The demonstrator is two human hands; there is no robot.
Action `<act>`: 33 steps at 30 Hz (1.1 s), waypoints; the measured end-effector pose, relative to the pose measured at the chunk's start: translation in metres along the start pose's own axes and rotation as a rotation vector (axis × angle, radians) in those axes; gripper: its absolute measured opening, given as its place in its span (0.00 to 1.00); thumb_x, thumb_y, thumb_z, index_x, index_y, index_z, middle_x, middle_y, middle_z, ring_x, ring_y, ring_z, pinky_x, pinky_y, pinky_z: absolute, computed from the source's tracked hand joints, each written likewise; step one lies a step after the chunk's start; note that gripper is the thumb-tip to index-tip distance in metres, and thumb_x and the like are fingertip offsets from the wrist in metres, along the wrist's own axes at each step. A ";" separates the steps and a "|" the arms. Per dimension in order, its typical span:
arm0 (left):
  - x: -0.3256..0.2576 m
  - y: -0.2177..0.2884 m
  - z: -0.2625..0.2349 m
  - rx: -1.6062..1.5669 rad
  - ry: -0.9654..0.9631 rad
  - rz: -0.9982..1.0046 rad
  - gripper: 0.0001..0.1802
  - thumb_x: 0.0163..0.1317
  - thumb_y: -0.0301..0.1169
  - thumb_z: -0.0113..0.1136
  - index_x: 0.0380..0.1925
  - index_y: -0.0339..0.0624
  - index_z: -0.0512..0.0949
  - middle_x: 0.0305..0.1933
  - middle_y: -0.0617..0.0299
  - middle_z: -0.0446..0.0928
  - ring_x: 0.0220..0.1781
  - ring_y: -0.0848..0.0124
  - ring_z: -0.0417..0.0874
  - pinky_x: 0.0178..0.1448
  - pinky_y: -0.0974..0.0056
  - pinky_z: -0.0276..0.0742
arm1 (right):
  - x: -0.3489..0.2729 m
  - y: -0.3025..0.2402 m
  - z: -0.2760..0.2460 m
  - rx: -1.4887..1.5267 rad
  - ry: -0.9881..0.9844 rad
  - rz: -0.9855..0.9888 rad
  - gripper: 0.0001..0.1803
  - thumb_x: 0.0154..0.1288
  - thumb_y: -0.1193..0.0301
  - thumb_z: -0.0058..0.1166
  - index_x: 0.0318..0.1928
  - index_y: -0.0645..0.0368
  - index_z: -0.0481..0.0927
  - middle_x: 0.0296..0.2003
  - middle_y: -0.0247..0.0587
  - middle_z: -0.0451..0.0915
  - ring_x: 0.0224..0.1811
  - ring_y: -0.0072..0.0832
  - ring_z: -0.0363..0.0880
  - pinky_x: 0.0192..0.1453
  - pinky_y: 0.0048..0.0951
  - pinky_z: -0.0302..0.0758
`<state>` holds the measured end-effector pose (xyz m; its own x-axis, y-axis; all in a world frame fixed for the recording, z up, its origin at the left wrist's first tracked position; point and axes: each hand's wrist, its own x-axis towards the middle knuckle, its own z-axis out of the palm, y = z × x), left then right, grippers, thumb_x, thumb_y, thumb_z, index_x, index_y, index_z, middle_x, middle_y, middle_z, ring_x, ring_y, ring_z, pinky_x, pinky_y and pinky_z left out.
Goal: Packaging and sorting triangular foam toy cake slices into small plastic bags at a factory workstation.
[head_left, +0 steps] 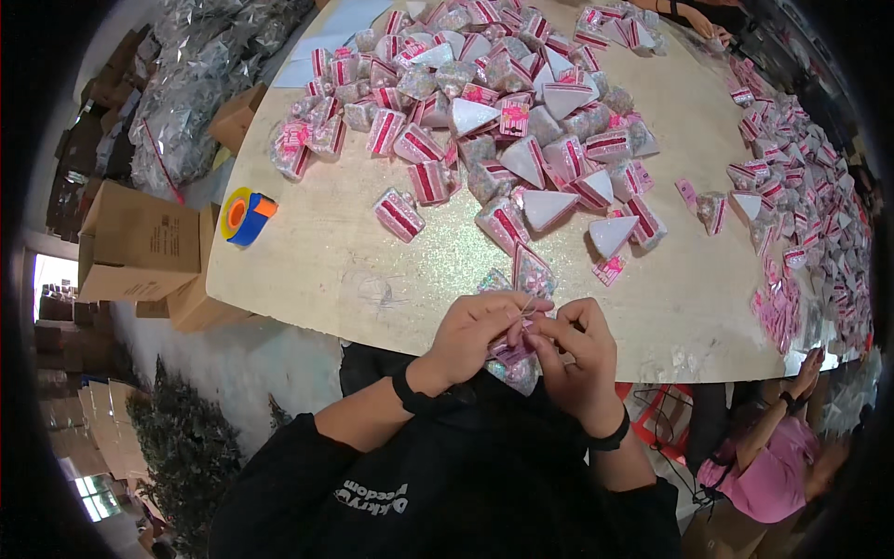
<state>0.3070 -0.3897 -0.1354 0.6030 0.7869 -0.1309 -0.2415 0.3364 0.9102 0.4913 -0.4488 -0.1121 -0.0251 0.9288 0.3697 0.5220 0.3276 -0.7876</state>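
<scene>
My left hand (pixel 477 332) and my right hand (pixel 579 359) meet at the table's near edge, fingertips pinched together around a thin cord (pixel 528 306). Just under the fingers hangs a pink tag (pixel 511 354), partly covered by them. A glittery cake-slice ornament (pixel 518 374) shows below the tag; its link to the cord is hidden. Beyond my fingertips another cake-slice ornament (pixel 534 272) lies on the table. Farther back a large heap of cake-slice ornaments (pixel 521 112) in white, pink and red spreads out, many with pink tags.
On the table (pixel 307 233), a blue and orange tape dispenser (pixel 247 217) sits at the left edge. More ornaments (pixel 810 205) and a pile of pink tags (pixel 777 303) lie right. Cardboard boxes (pixel 140 244) stand left. A person in pink (pixel 768 466) works at right; another person's hand (pixel 698 20) is at the far side.
</scene>
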 end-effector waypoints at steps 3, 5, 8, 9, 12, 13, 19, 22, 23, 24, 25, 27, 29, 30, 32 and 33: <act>0.002 -0.001 -0.001 -0.009 -0.011 0.071 0.21 0.79 0.31 0.48 0.25 0.32 0.78 0.60 0.39 0.80 0.60 0.63 0.82 0.65 0.60 0.77 | -0.001 -0.003 -0.007 0.131 -0.082 0.070 0.12 0.57 0.84 0.68 0.41 0.61 0.84 0.35 0.43 0.75 0.32 0.33 0.77 0.36 0.26 0.73; 0.002 -0.002 0.002 -0.055 -0.052 0.073 0.21 0.79 0.30 0.47 0.26 0.31 0.79 0.60 0.40 0.80 0.58 0.64 0.83 0.63 0.61 0.77 | -0.002 -0.003 -0.008 0.190 -0.088 0.086 0.12 0.58 0.84 0.67 0.41 0.61 0.83 0.36 0.43 0.77 0.32 0.33 0.77 0.36 0.26 0.74; 0.001 -0.003 0.004 -0.045 -0.062 0.066 0.21 0.78 0.28 0.47 0.26 0.31 0.79 0.59 0.41 0.81 0.54 0.66 0.83 0.60 0.62 0.78 | -0.002 -0.003 -0.006 0.170 -0.029 0.063 0.11 0.59 0.84 0.67 0.42 0.61 0.83 0.37 0.43 0.79 0.33 0.34 0.79 0.36 0.28 0.75; 0.000 -0.003 0.005 -0.028 -0.057 0.062 0.21 0.78 0.28 0.46 0.26 0.31 0.79 0.58 0.41 0.81 0.52 0.67 0.83 0.59 0.63 0.78 | -0.002 -0.004 -0.005 0.123 -0.008 0.049 0.11 0.59 0.84 0.67 0.42 0.61 0.83 0.37 0.44 0.80 0.33 0.34 0.80 0.36 0.29 0.76; -0.002 -0.004 0.006 -0.014 -0.019 0.078 0.20 0.77 0.26 0.45 0.24 0.30 0.79 0.57 0.42 0.82 0.48 0.69 0.83 0.56 0.64 0.78 | 0.001 -0.005 0.000 -0.026 0.050 -0.027 0.11 0.58 0.83 0.67 0.42 0.60 0.85 0.36 0.44 0.80 0.33 0.36 0.82 0.35 0.31 0.78; -0.003 -0.005 0.007 -0.019 -0.005 0.085 0.20 0.76 0.26 0.45 0.24 0.30 0.79 0.57 0.42 0.82 0.47 0.70 0.83 0.56 0.64 0.78 | 0.001 -0.004 0.002 -0.076 0.064 -0.056 0.11 0.58 0.82 0.67 0.42 0.60 0.86 0.35 0.43 0.80 0.33 0.36 0.83 0.34 0.32 0.78; -0.004 -0.005 0.011 0.122 0.024 0.192 0.20 0.75 0.25 0.46 0.24 0.30 0.79 0.59 0.42 0.82 0.44 0.71 0.83 0.53 0.65 0.78 | -0.004 -0.005 0.011 -0.164 0.089 -0.048 0.13 0.58 0.80 0.66 0.45 0.58 0.89 0.30 0.41 0.79 0.28 0.35 0.81 0.31 0.32 0.77; -0.005 -0.002 0.017 0.107 0.062 0.192 0.19 0.75 0.25 0.46 0.25 0.30 0.79 0.59 0.42 0.83 0.46 0.70 0.83 0.53 0.64 0.78 | -0.009 -0.005 0.017 -0.111 0.148 0.013 0.16 0.59 0.82 0.64 0.48 0.59 0.89 0.29 0.42 0.78 0.28 0.35 0.81 0.32 0.31 0.77; -0.006 -0.001 0.019 0.101 0.079 0.181 0.19 0.75 0.24 0.46 0.26 0.30 0.80 0.59 0.42 0.83 0.48 0.69 0.84 0.54 0.64 0.79 | -0.011 -0.005 0.019 -0.081 0.153 0.037 0.16 0.60 0.83 0.63 0.49 0.59 0.88 0.29 0.43 0.78 0.28 0.35 0.81 0.32 0.30 0.76; -0.008 -0.001 0.021 0.096 0.097 0.169 0.18 0.75 0.24 0.46 0.26 0.29 0.80 0.59 0.42 0.83 0.50 0.68 0.84 0.55 0.64 0.79 | -0.013 -0.006 0.022 -0.050 0.158 0.061 0.17 0.60 0.83 0.62 0.50 0.60 0.88 0.28 0.44 0.78 0.28 0.35 0.80 0.33 0.30 0.76; -0.009 0.000 0.023 0.111 0.097 0.175 0.18 0.75 0.24 0.47 0.27 0.29 0.81 0.59 0.42 0.83 0.51 0.66 0.85 0.56 0.64 0.79 | -0.014 -0.006 0.024 -0.019 0.166 0.082 0.17 0.61 0.84 0.61 0.51 0.61 0.88 0.28 0.44 0.78 0.28 0.34 0.80 0.33 0.29 0.76; -0.010 0.002 0.027 0.139 0.098 0.187 0.18 0.75 0.24 0.47 0.29 0.28 0.82 0.60 0.42 0.82 0.55 0.64 0.85 0.58 0.64 0.78 | -0.019 -0.003 0.029 0.039 0.229 0.072 0.18 0.62 0.85 0.60 0.52 0.62 0.87 0.28 0.45 0.78 0.28 0.34 0.79 0.35 0.29 0.75; -0.010 -0.002 0.028 0.114 0.113 0.187 0.18 0.74 0.23 0.47 0.30 0.27 0.83 0.59 0.41 0.83 0.58 0.62 0.85 0.60 0.64 0.78 | -0.021 -0.002 0.032 0.071 0.248 0.078 0.19 0.62 0.85 0.59 0.54 0.63 0.87 0.28 0.45 0.78 0.29 0.33 0.79 0.36 0.29 0.75; -0.010 -0.004 0.029 0.101 0.121 0.187 0.17 0.74 0.23 0.47 0.30 0.26 0.83 0.59 0.41 0.83 0.59 0.62 0.85 0.61 0.64 0.78 | -0.021 -0.002 0.033 0.074 0.241 0.089 0.20 0.63 0.86 0.59 0.55 0.63 0.86 0.28 0.44 0.78 0.29 0.33 0.78 0.36 0.29 0.75; -0.010 -0.008 0.029 0.041 0.159 0.187 0.17 0.74 0.22 0.47 0.30 0.26 0.83 0.56 0.42 0.84 0.57 0.63 0.85 0.60 0.64 0.78 | -0.021 -0.001 0.034 0.089 0.247 0.090 0.21 0.63 0.86 0.58 0.56 0.63 0.86 0.29 0.44 0.78 0.30 0.32 0.78 0.37 0.29 0.74; -0.010 -0.009 0.029 0.010 0.179 0.186 0.17 0.74 0.22 0.47 0.30 0.26 0.83 0.55 0.43 0.84 0.55 0.64 0.85 0.60 0.65 0.78 | -0.023 0.001 0.038 0.103 0.259 0.081 0.22 0.63 0.87 0.58 0.57 0.63 0.85 0.29 0.44 0.78 0.30 0.32 0.77 0.37 0.28 0.74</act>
<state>0.3251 -0.4157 -0.1314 0.4045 0.9141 -0.0273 -0.3277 0.1727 0.9289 0.4600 -0.4633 -0.1401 0.2383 0.8821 0.4064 0.4234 0.2822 -0.8608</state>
